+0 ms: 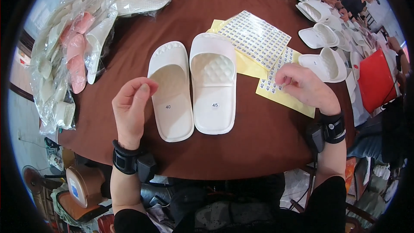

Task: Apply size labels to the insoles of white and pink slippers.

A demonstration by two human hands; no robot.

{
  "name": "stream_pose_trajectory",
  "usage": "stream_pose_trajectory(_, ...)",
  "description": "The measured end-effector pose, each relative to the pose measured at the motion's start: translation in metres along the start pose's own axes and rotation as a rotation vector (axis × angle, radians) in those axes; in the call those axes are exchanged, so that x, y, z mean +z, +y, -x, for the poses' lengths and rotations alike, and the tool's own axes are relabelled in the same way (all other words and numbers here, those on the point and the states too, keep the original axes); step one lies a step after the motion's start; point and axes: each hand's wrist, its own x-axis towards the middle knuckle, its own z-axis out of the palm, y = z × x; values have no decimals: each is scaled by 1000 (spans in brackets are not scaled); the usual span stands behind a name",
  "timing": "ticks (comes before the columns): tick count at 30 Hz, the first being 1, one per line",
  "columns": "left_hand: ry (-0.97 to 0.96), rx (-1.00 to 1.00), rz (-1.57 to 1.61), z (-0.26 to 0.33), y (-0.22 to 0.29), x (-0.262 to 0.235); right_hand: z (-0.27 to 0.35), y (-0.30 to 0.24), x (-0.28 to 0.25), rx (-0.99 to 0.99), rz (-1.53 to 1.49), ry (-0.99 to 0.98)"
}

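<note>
Side by side in front of me lie two white slippers, toes pointing away: a left slipper and a right slipper. Each has a small round printed sticker on its insole. Just left of the left slipper, my left hand is raised with thumb and fingertips pinched; whatever may be between them is too small to name. My right hand hovers over a yellow-backed sticker sheet, fingers curled together, their tips partly hidden. Partly over that sheet lies another sticker sheet with rows of small round labels.
Plastic-wrapped white slippers and pink slippers are heaped at the left. More white slippers line the right edge, near a red object. Other people sit at the far right. A dark brown cloth covers the table.
</note>
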Motion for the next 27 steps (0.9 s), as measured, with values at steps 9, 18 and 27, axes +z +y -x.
stream_pose_trajectory(9, -476, 273, -221, 1, 7, 9, -8, -73, 28, -300, -226, 88)
stream_pose_trajectory(18, -669, 331, -334, 5, 9, 12, -36, -103, 83, -501, 153, 83)
stream_pose_trajectory(27, -673, 358, -356, 5, 7, 12, -35, -92, 95, -500, 248, 164)
